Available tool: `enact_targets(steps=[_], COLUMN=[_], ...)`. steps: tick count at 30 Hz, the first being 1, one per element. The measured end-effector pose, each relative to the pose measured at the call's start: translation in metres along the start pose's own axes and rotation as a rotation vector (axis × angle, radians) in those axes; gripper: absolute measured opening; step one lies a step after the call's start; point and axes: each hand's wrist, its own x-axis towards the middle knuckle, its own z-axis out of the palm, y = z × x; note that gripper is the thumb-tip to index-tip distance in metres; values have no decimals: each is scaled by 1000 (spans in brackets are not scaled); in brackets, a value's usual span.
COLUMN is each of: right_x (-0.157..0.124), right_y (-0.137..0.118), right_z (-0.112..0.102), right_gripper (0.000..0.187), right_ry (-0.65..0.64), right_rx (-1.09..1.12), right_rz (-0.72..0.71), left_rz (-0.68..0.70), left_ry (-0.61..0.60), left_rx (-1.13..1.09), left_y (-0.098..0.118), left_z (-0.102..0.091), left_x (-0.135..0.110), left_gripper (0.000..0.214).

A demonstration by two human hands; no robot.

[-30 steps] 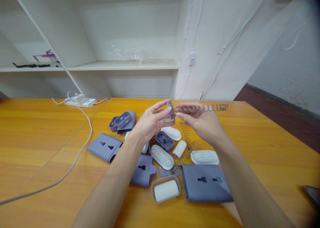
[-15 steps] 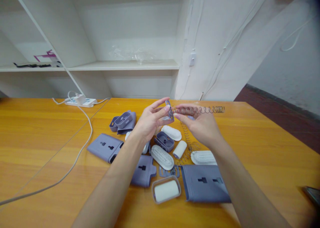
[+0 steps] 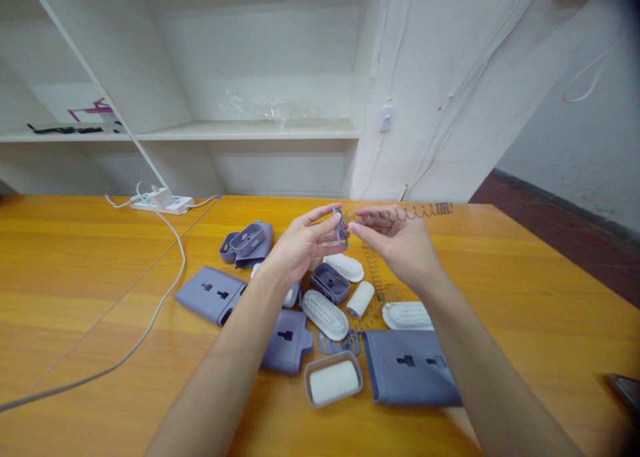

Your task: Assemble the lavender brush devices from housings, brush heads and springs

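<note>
Between its thumb and fingers, my left hand (image 3: 303,243) grips a small grey-purple plastic frame (image 3: 342,229), held upright above the table. Pinched in my right hand (image 3: 400,243) is the near end of a long coil spring (image 3: 425,210), which stretches out to the right past the knuckles. That end of the spring is right at the frame; whether they are joined I cannot tell. Below the hands lie a grey-purple oval cup (image 3: 329,283), white bristled oval brush heads (image 3: 325,315), a white roll (image 3: 360,299) and another spring (image 3: 374,273).
Grey-purple flat cases (image 3: 213,295) lie at left and a larger one (image 3: 410,370) at front right. A clear tray (image 3: 333,378) with a white block stands at the front. Oval shells (image 3: 249,240) sit back left. A power strip (image 3: 165,204) trails a cable (image 3: 170,290) across the left side.
The frame in my left hand has turned a little and sits slightly lower. My right hand stays close to it, the spring's far end shifting slightly.
</note>
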Motion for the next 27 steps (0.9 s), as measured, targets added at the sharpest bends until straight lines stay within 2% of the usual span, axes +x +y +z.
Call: enact_targets(steps=[13,22,27], right_x=[1,1,0], right_y=[5,9,11], right_z=[0,6,5], right_gripper=[26,26,20], right_ry=[-44,20,-25], right_rx=[-3,-15,-62], right_rz=[89,104,71], left_rz=[-68,-89,-87], left_ry=[-15,23,34], left_rx=[-77,-68,-61], left_y=[-3,-7,-6], left_z=[-1,-1,-2], left_x=[2,6,4], left_gripper=[38,37,39])
